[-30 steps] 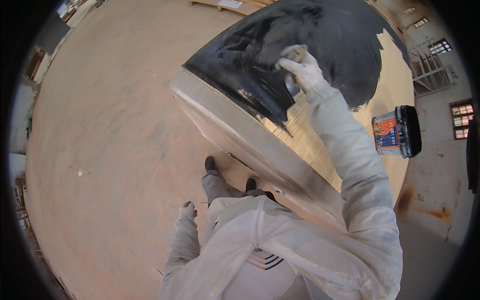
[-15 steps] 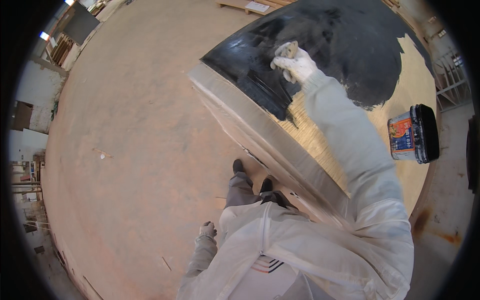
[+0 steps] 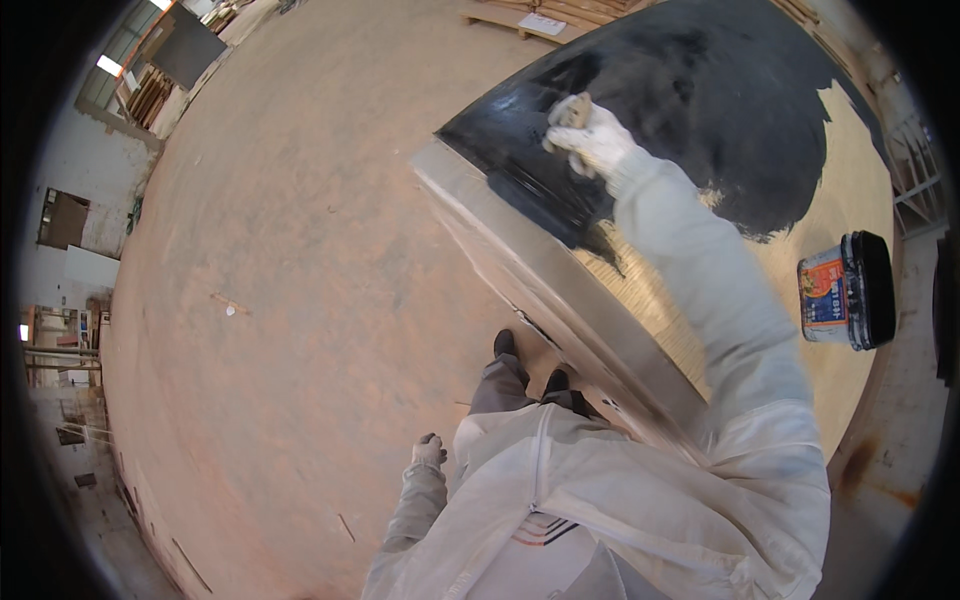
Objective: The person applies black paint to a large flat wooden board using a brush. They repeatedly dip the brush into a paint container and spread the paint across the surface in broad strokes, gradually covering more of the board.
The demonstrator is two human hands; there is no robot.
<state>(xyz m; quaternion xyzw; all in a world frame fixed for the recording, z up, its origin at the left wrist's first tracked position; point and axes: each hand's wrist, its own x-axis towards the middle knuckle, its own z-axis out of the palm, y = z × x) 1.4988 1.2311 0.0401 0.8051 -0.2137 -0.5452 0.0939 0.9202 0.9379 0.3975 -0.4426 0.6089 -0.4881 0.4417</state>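
- The left hand [image 3: 430, 450], gloved, hangs at the person's side above the reddish floor [image 3: 300, 300], fingers loosely curled and holding nothing.
- A large wooden panel [image 3: 860, 230] lies flat in front of the person's dark shoes [image 3: 530, 365]; its near edge runs just beyond them.
- A paint bucket [image 3: 845, 290] lies on its side on the bare wood towards the panel's right edge.
- The right hand [image 3: 595, 140], gloved, grips a brush [image 3: 570, 110] pressed against the black paint [image 3: 700, 110] near the panel's near left corner.
- Black covers the far part; the near right part is bare wood.
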